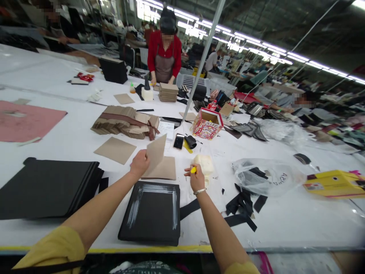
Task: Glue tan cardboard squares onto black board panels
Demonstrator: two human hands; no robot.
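- Head view: left hand (139,163) pinches a beige board (156,152) by its near edge; board is up on a slant, in front of a second beige board (168,170) lying flat. Can't tell if the two touch.
- Right hand (197,178) has its fingers curled round a yellow-handled tool (194,169); working end not visible.
- Pale, off-white block-like item (205,163) just beyond right hand. Contact with the tool: can't tell.
- Black panel stack (151,213) between the forearms, near table edge. Top panel has whitish streaks along its far, left and right sides, middle plain black.
- Larger black sheets (51,188) piled to the left; loose beige board (115,150) flat beyond them.
- Beige board bundle (125,121), tied with a brown strap, farther out. Smartphone (178,141) right of it, then red patterned box (207,123).
- Right side of white table (285,228): black scraps (242,207), clear plastic bag (270,177), yellow box (333,184).
- Co-worker (164,57) in red top and brown apron stands across the table, hands by another board stack (168,92).
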